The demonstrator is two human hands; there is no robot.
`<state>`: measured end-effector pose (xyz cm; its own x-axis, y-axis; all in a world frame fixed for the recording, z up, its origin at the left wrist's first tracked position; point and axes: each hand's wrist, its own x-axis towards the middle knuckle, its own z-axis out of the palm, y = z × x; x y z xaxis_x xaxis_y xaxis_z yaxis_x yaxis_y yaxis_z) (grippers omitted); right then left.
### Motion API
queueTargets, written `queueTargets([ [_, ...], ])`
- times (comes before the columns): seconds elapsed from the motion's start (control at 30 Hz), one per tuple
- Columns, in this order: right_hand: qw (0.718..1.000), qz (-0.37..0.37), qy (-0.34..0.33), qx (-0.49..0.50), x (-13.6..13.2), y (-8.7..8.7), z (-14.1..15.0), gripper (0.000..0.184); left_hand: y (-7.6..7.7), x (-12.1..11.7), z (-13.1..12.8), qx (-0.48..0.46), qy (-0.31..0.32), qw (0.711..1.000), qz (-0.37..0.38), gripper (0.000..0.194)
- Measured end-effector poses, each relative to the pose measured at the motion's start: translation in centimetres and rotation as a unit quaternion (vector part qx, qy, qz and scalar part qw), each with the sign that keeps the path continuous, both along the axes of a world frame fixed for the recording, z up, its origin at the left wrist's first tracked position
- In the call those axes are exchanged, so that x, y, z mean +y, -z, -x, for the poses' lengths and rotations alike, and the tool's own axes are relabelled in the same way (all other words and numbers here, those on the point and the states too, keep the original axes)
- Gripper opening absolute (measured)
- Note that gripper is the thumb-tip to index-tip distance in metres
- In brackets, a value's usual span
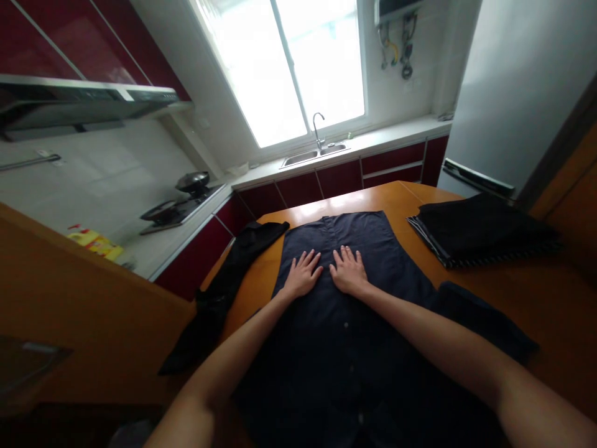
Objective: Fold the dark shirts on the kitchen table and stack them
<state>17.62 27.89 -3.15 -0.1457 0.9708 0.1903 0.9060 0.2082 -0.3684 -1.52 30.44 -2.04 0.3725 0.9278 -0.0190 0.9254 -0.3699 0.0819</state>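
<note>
A dark navy button-up shirt (387,336) lies spread out on the wooden table (396,199), its row of small buttons running down the middle. My left hand (303,274) rests flat on the cloth left of the button line, fingers spread. Just right of that line, my right hand (349,270) also presses flat, fingers stretched forward. One sleeve, dark navy, reaches out to the right below my right forearm. On the left edge of the table a black garment (233,267) lies stretched lengthwise.
A folded black cloth with a striped edge (480,227) sits at the table's right. Beyond are a sink (301,158), a counter with a gas stove (186,208) and pans, and a yellow bottle (96,242). A fridge (517,93) stands at right.
</note>
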Motion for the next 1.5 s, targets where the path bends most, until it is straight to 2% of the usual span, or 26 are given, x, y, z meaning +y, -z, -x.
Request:
queueTargets([
  [0.07,0.999,0.011,0.035,-0.013,0.6,0.2,-1.4,0.065,0.0,0.1,0.5,0.001,-0.019,1.000,-0.001,0.061],
  [0.17,0.996,0.033,0.066,-0.046,1.7,0.0,-5.7,0.065,-1.1,1.0,1.7,0.000,-0.077,0.997,0.011,0.062],
  [0.23,0.993,0.047,0.080,-0.067,2.2,-0.6,-9.0,0.063,-2.1,1.4,2.3,-0.001,-0.106,0.994,0.017,0.063],
  [0.3,0.990,0.036,0.108,-0.080,1.8,-1.5,-11.2,0.061,-2.9,0.9,2.1,-0.007,-0.106,0.994,0.018,0.062],
  [0.33,0.990,0.023,0.113,-0.083,1.2,-1.9,-11.6,0.060,-3.1,0.1,1.6,-0.013,-0.089,0.996,0.017,0.062],
  [0.4,0.992,0.002,0.091,-0.081,-0.9,-2.4,-10.7,0.060,-2.8,-2.3,-0.1,-0.030,-0.018,0.999,0.017,0.060],
  [0.47,0.997,0.009,0.029,-0.069,-4.0,-2.2,-8.7,0.060,-1.9,-5.8,-2.0,-0.046,0.078,0.996,0.027,0.060],
  [0.53,0.997,0.031,-0.039,-0.060,-7.2,-1.4,-6.8,0.062,-0.8,-9.2,-3.3,-0.047,0.143,0.988,0.038,0.063],
  [0.6,0.994,0.041,-0.083,-0.066,-9.7,-0.6,-6.4,0.063,0.0,-11.7,-3.4,-0.031,0.146,0.988,0.037,0.066],
  [0.67,0.993,0.038,-0.078,-0.082,-11.3,-0.2,-7.7,0.064,0.0,-13.0,-2.4,-0.016,0.113,0.993,0.028,0.066],
  [0.77,0.995,0.012,-0.002,-0.100,-12.5,-0.9,-10.9,0.061,-1.3,-13.8,-0.2,-0.018,0.048,0.998,0.025,0.063],
  [0.83,0.995,-0.023,0.018,-0.093,-13.7,-1.8,-12.3,0.058,-2.6,-15.2,0.8,-0.058,0.042,0.997,0.016,0.061],
  [0.9,0.996,-0.055,-0.031,-0.060,-16.2,-2.9,-12.6,0.054,-4.0,-18.1,1.2,-0.125,0.093,0.988,0.016,0.058],
  [1.0,0.982,-0.050,-0.182,0.011,-22.1,-4.1,-11.7,0.052,-5.6,-24.1,1.1,-0.187,0.219,0.956,0.062,0.057],
  [1.07,0.960,-0.018,-0.277,0.036,-26.2,-4.3,-11.4,0.055,-6.0,-28.0,1.1,-0.182,0.286,0.936,0.096,0.069],
  [1.13,0.938,0.011,-0.344,0.037,-29.5,-4.1,-11.6,0.063,-5.7,-30.8,1.3,-0.164,0.328,0.924,0.105,0.084],
  [1.2,0.926,0.020,-0.377,0.025,-31.6,-3.5,-12.1,0.071,-4.7,-32.4,1.5,-0.149,0.347,0.922,0.085,0.084],
  [1.23,0.924,0.014,-0.383,0.018,-32.3,-3.0,-12.4,0.070,-4.2,-32.9,1.6,-0.146,0.350,0.923,0.068,0.077],
  [1.27,0.925,0.002,-0.381,0.013,-32.7,-2.6,-12.6,0.065,-3.6,-33.2,1.6,-0.147,0.347,0.925,0.047,0.065],
  [1.37,0.929,-0.072,-0.363,0.016,-33.0,-1.8,-12.8,0.032,-2.5,-33.8,1.4,-0.172,0.331,0.928,-0.021,0.036],
  [1.4,0.927,-0.103,-0.361,0.023,-33.1,-1.7,-12.7,0.027,-2.3,-33.9,1.3,-0.179,0.327,0.927,-0.038,0.034],
  [1.5,0.912,-0.171,-0.370,0.041,-33.6,-1.7,-12.4,0.030,-2.2,-34.5,1.2,-0.184,0.330,0.924,-0.065,0.032],
])
